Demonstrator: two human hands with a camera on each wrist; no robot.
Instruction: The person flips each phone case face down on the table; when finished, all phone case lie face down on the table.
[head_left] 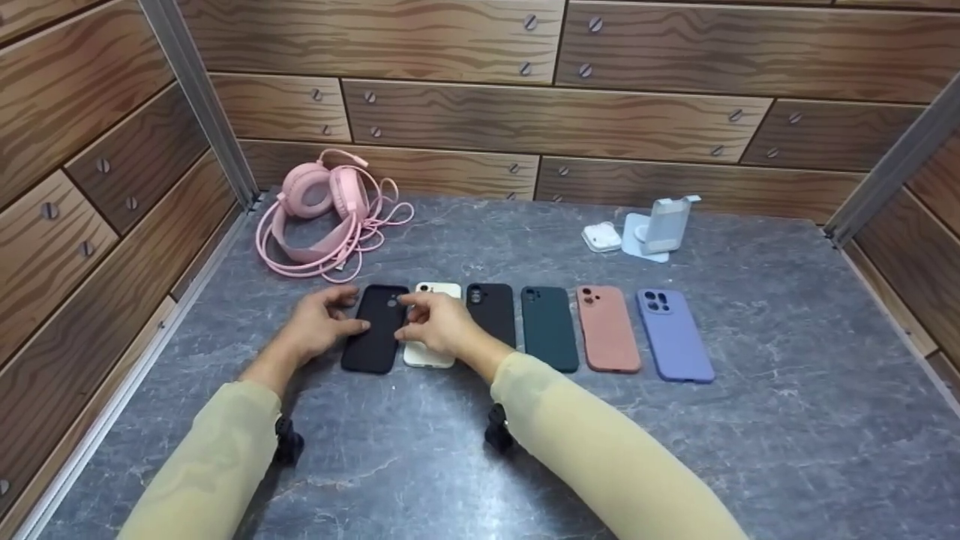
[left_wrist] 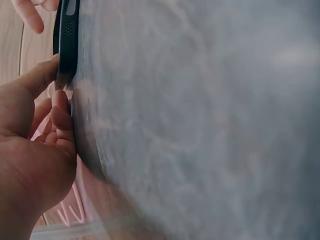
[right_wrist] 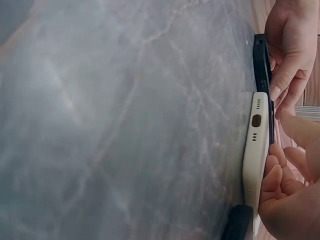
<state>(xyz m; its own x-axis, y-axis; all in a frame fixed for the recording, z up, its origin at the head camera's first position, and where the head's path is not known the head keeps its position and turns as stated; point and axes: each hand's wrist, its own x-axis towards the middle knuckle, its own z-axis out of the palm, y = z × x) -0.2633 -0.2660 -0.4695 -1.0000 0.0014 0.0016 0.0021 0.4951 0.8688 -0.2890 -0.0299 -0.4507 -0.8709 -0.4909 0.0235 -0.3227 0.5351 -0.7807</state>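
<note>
A black phone case (head_left: 377,341) lies at the left end of a row, its back with the camera hole facing up. My left hand (head_left: 319,326) is at its left side, thumb resting on it and the fingers by its upper left edge. Over the white phone case (head_left: 429,355) hovers my right hand (head_left: 439,324), thumb and forefinger reaching toward the black case's right edge. That hand hides the middle of the white case. In the right wrist view, the white case's charging-port end (right_wrist: 256,121) faces the camera, with the black case (right_wrist: 260,62) beyond it.
Rightward, the row continues with another black case (head_left: 491,311), a dark green one (head_left: 550,330), a pink one (head_left: 608,330) and a purple one (head_left: 681,341). Pink headphones (head_left: 322,202) stand behind left. A white earphone case (head_left: 601,237) and a light-blue stand (head_left: 666,226) are behind right.
</note>
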